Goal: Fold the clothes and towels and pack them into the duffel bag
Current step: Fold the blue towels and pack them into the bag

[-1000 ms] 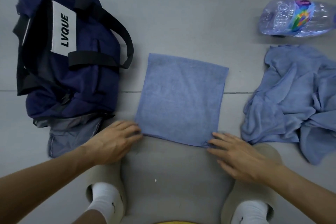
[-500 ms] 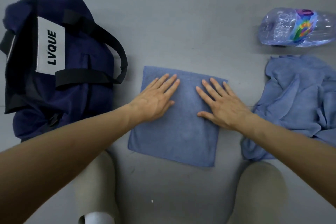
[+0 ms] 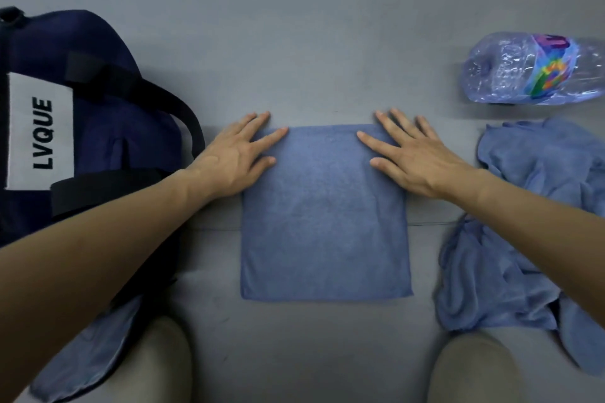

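Observation:
A folded blue towel lies flat and square on the grey floor in front of me. My left hand rests flat on its far left corner, fingers spread, holding nothing. My right hand presses flat on the far right corner in the same way. A navy duffel bag with black handles and a white "LVQUE" label lies at the left, touching my left forearm. A crumpled heap of blue cloth sits at the right, beside my right forearm.
A clear plastic bottle with a colourful label lies on its side at the far right. A blue-grey piece of fabric sticks out under the bag at the lower left. My two knees frame the bottom edge.
My hands went from the towel's near corners onto its top, then slid apart to its far corners. The towel now lies squarer and straighter. The view has moved closer.

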The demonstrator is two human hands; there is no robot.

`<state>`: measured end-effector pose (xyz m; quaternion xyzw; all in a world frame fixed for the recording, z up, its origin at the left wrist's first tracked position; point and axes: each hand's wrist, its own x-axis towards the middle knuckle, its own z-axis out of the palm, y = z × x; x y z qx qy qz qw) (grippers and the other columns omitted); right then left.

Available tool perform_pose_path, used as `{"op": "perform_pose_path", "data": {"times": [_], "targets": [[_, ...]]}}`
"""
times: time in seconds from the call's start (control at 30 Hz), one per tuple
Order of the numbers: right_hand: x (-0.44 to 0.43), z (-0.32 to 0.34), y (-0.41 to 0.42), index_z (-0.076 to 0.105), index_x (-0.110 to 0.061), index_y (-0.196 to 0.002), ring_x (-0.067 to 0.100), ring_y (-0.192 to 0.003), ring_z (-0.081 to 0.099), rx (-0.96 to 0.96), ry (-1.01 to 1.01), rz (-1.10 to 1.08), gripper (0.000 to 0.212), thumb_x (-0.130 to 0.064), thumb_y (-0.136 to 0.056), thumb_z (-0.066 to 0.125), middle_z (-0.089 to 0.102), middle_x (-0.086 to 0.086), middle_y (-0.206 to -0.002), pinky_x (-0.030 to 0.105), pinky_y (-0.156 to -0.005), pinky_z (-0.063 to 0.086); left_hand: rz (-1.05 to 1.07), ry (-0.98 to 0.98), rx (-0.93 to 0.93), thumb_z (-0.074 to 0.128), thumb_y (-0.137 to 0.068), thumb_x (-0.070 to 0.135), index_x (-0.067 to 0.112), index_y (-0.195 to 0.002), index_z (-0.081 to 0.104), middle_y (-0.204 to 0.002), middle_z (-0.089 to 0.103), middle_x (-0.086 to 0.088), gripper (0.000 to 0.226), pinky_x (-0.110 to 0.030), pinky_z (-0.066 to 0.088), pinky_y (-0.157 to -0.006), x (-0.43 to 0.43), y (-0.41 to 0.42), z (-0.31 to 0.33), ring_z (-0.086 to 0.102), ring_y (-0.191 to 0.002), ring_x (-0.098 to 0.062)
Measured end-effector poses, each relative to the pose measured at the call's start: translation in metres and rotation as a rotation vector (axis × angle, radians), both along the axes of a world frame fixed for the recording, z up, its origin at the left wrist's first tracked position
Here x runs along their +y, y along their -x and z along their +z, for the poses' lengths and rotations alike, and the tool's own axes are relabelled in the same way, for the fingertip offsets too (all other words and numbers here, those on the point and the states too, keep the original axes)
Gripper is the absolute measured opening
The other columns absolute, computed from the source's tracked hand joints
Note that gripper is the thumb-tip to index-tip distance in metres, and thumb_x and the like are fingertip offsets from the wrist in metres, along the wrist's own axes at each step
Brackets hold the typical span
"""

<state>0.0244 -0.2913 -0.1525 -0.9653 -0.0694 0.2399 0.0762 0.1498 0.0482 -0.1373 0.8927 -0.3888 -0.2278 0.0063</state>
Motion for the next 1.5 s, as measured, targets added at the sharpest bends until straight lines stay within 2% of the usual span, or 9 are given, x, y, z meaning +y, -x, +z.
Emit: {"op": "perform_pose_path", "data": {"times": [0.13,0.37,0.53,0.67,0.87,1.03,1.13,1.33,1.5], "targets": [[-0.010,0.001,0.008,0.012,-0.050,-0.155,0.023,-0.155,-0.006,0.009,-0.055,-0.028,0.063,-0.064,-0.095,-0.001,0.000,0.000,-0.168,0.049,-0.123,-0.002,0.095,0.181,0.038,0.033,-0.100,0.045,0.036,-0.141,0.057,-0.156,0.043,-0.007,0.049,-0.040,0.030,-0.120,0.013,0.006,0.004,0.038,-0.143,-0.026],[-0.019,0.007,0.015,0.054,-0.023,-0.144,0.033,-0.145,0.031,-0.091,-0.123,-0.171,0.065,-0.052,-0.097,0.019,0.042,0.005,-0.156,0.053,-0.116,0.026,0.178,0.202,-0.069,0.037,-0.100,0.042,0.030,-0.130,0.068,-0.141,0.058,-0.007,0.045,-0.047,0.047,-0.101,0.025,0.005,0.004,0.057,-0.117,-0.035],[-0.013,0.003,0.005,0.069,-0.019,-0.125,0.033,-0.114,0.052,-0.271,-0.182,-0.288,0.035,-0.031,-0.099,0.050,0.065,0.004,-0.127,0.041,-0.100,0.042,0.252,0.238,-0.066,0.057,-0.101,0.024,0.029,-0.123,0.072,-0.127,0.064,-0.004,0.027,-0.044,0.049,-0.090,0.007,0.006,0.005,0.058,-0.109,-0.031],[-0.004,0.001,-0.008,0.064,-0.024,-0.118,0.027,-0.098,0.055,-0.255,-0.289,-0.493,0.028,-0.017,-0.091,0.061,0.064,0.002,-0.102,0.029,-0.081,0.036,0.419,0.280,-0.021,0.061,-0.097,0.020,0.025,-0.119,0.068,-0.105,0.064,-0.001,0.024,-0.037,0.044,-0.088,-0.006,0.003,0.006,0.056,-0.105,-0.024],[-0.010,0.011,-0.027,0.073,-0.017,-0.107,0.026,-0.090,0.060,-0.300,-0.307,-0.544,0.020,-0.018,-0.090,0.063,0.070,0.007,-0.097,0.031,-0.075,0.042,0.484,0.271,-0.106,0.055,-0.100,0.023,0.018,-0.123,0.068,-0.112,0.063,-0.006,0.026,-0.035,0.041,-0.087,-0.007,-0.012,0.016,0.057,-0.108,-0.026],[-0.014,0.055,-0.042,0.076,-0.016,-0.101,0.023,-0.090,0.060,-0.481,-0.385,-0.620,0.017,-0.024,-0.090,0.065,0.066,0.006,-0.094,0.039,-0.085,0.047,0.600,0.446,-0.173,0.056,-0.098,0.026,0.018,-0.108,0.069,-0.106,0.061,0.000,0.018,-0.034,0.045,-0.085,-0.010,-0.026,0.044,0.058,-0.099,-0.020],[-0.017,0.074,-0.028,0.076,-0.018,-0.102,0.018,-0.091,0.057,-0.536,-0.409,-0.571,0.017,-0.026,-0.091,0.066,0.060,-0.002,-0.096,0.038,-0.085,0.048,0.595,0.568,-0.166,0.055,-0.099,0.026,0.018,-0.107,0.066,-0.105,0.063,0.006,0.016,-0.040,0.050,-0.086,-0.005,-0.011,0.063,0.058,-0.098,-0.016],[-0.005,0.062,0.054,0.073,-0.015,-0.094,0.028,-0.083,0.059,-0.485,-0.321,-0.237,0.023,-0.032,-0.093,0.058,0.066,0.001,-0.089,0.032,-0.080,0.041,0.332,0.437,-0.149,0.059,-0.098,0.022,0.015,-0.103,0.066,-0.096,0.064,0.002,0.012,-0.026,0.032,-0.074,0.036,0.050,0.055,0.050,-0.088,-0.015],[0.019,0.032,0.114,0.073,-0.017,-0.095,0.025,-0.079,0.058,-0.373,-0.278,0.082,0.029,-0.035,-0.097,0.050,0.067,-0.002,-0.089,0.035,-0.077,0.047,0.207,0.315,0.077,0.046,-0.090,0.036,0.019,-0.099,0.066,-0.097,0.066,0.005,0.027,-0.036,0.049,-0.079,0.063,0.088,0.037,0.058,-0.089,-0.020]]}}
